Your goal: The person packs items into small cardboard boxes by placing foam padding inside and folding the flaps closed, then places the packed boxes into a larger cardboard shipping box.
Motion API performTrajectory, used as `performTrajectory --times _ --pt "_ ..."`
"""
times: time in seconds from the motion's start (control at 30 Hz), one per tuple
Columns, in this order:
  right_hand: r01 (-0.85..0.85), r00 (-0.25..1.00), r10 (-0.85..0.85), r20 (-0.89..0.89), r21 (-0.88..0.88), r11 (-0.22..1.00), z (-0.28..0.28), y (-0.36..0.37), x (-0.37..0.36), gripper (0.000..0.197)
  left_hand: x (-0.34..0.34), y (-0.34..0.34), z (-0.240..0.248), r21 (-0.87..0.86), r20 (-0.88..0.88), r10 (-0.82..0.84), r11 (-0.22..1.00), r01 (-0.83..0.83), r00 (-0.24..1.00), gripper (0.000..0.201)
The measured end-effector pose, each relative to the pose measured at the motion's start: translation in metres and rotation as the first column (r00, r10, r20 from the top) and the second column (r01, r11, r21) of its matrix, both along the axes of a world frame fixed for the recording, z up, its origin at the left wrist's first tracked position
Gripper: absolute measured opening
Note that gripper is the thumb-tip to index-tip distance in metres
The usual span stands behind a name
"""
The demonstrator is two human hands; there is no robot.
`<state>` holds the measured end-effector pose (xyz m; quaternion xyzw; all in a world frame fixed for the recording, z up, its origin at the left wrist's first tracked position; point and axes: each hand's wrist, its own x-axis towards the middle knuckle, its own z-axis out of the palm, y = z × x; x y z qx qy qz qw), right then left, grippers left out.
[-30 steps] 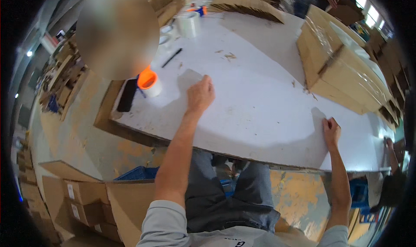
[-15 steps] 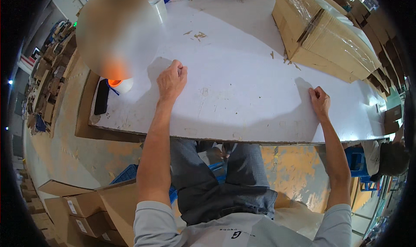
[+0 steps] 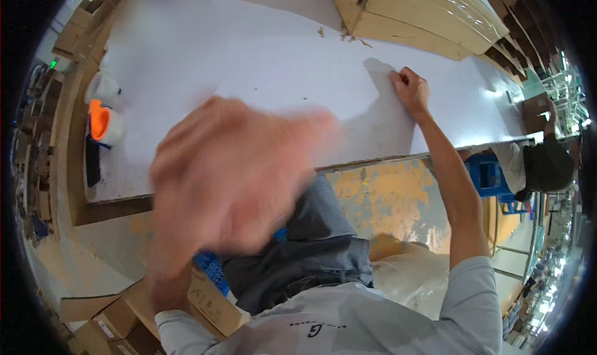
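Note:
My left hand (image 3: 230, 168) is raised close in front of me, over the near edge of the white table (image 3: 273, 62). Motion smears its fingers, and I see nothing held in it. On the tabletop to the right, my right hand (image 3: 410, 88) rests with its fingers curled into a loose fist, nothing visible inside. The nearest thing beyond it is a large taped cardboard box (image 3: 429, 22), which it does not touch.
At the table's left edge stand an orange and white tape dispenser (image 3: 102, 123), a white roll (image 3: 101, 88) and a flat black object (image 3: 92, 162). Open cartons (image 3: 115, 317) lie low at left. A person (image 3: 550, 165) is at far right, near a blue stool (image 3: 484, 176).
My left hand has lifted off the table and come up close, now blurred. My right hand keeps its curled pose on the tabletop. The view has shifted, moving the table's things in the picture.

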<state>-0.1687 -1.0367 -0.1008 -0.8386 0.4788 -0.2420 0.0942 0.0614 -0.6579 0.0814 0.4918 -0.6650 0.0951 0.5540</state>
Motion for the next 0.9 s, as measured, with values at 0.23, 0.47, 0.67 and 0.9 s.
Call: performTrajectory --times 0.23,0.47,0.67,0.9 --pt "-0.009 1.0 0.009 0.015 -0.006 1.0 0.002 0.001 -0.003 0.035 -0.05 0.035 0.077 0.538 -0.012 -0.222 0.821 0.193 0.975 0.023" --pt "-0.044 0.998 0.045 0.034 -0.033 0.998 0.0 0.002 0.012 0.034 -0.069 0.047 0.067 0.56 -0.069 -0.174 0.808 0.183 0.982 0.022" --pt "-0.06 0.998 0.06 0.034 -0.012 0.998 0.002 -0.007 0.002 0.034 -0.073 0.056 0.06 0.634 -0.085 -0.147 0.755 0.167 0.985 0.02" --pt "-0.043 0.999 0.044 0.029 -0.003 0.999 -0.006 -0.006 0.007 0.035 -0.075 0.062 0.064 0.672 -0.059 -0.135 0.728 0.139 0.989 0.019"
